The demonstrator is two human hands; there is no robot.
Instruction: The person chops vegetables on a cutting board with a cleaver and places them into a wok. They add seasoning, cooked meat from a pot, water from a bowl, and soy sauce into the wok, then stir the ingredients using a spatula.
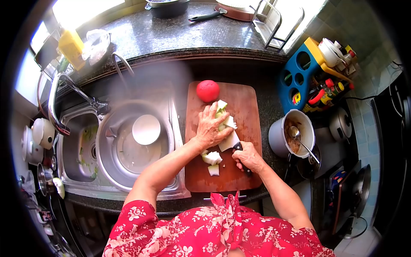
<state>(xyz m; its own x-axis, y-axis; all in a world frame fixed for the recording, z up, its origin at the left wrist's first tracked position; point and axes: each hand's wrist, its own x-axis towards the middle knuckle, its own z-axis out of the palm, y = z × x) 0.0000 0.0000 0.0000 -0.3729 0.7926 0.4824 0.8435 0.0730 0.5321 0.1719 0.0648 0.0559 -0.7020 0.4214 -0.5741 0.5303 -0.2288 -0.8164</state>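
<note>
On the brown cutting board, my left hand lies with fingers spread over and beside pale green-white vegetable chunks. Its thumb is close to the broad blade of a kitchen knife. My right hand is wrapped round the knife's black handle, with the blade pointing up and left toward the chunks. More cut pieces lie below my left hand. A round red tomato sits near the board's top left. I cannot make out the exact kind of the pale vegetable.
Left of the board is a steel sink holding a large metal basin with a white bowl. To the right stand a pot with a ladle and a blue rack of bottles. A pan rests on the back ledge.
</note>
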